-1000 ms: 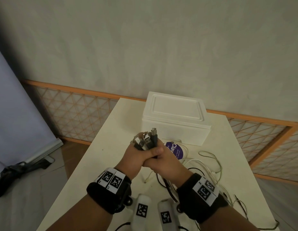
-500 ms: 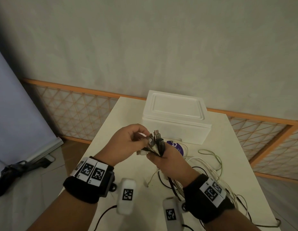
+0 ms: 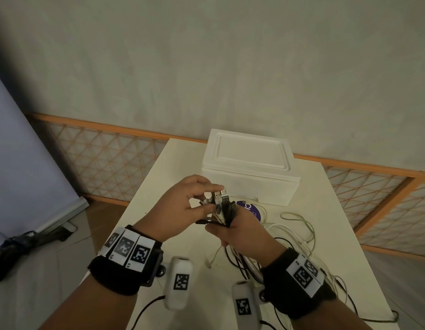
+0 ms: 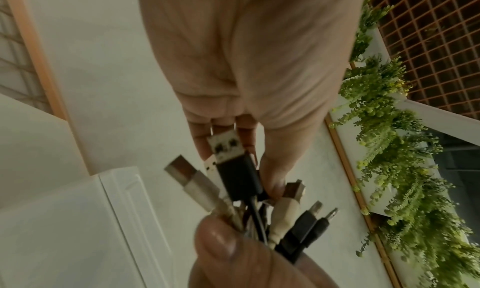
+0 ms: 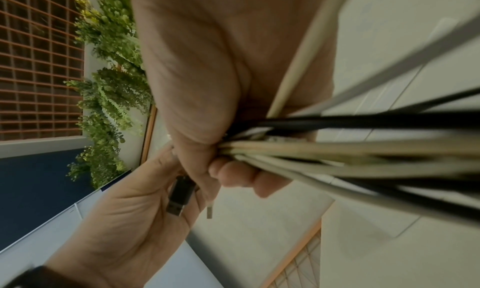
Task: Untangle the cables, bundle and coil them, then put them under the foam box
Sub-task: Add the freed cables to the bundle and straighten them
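So the cables stand bunched in my right hand, its fingers wrapped tight around the cords just below the plugs, because gathering all the ends at one level gives me a clean start for coiling. The plugs fan out above my fist, black and white ones side by side. My left hand is at those tips, thumb and fingers curled in on the black USB plug to line it up with the others. The long tails fall from under my fist and sprawl in loose loops over the table to my right; I judge they still need coiling. The foam box sits just beyond my hands, lid on, flat on the table, where the bundle must end up underneath. A purple disc lies at its foot.
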Demonstrator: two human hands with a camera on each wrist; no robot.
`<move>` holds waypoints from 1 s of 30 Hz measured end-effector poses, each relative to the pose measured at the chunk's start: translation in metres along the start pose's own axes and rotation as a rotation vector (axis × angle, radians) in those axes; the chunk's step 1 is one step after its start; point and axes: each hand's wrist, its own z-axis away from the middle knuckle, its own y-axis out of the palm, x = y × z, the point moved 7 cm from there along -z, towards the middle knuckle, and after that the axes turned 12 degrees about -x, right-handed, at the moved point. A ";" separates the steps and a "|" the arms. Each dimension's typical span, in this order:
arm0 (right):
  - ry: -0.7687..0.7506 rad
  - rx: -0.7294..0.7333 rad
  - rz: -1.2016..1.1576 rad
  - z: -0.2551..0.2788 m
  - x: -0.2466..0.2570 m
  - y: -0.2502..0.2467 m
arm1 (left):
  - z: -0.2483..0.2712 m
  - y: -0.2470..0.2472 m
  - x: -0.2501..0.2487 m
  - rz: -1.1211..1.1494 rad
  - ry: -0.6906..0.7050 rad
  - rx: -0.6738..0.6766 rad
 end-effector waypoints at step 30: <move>-0.089 -0.071 -0.124 -0.001 0.032 -0.009 | 0.005 0.017 0.028 0.696 -0.266 0.041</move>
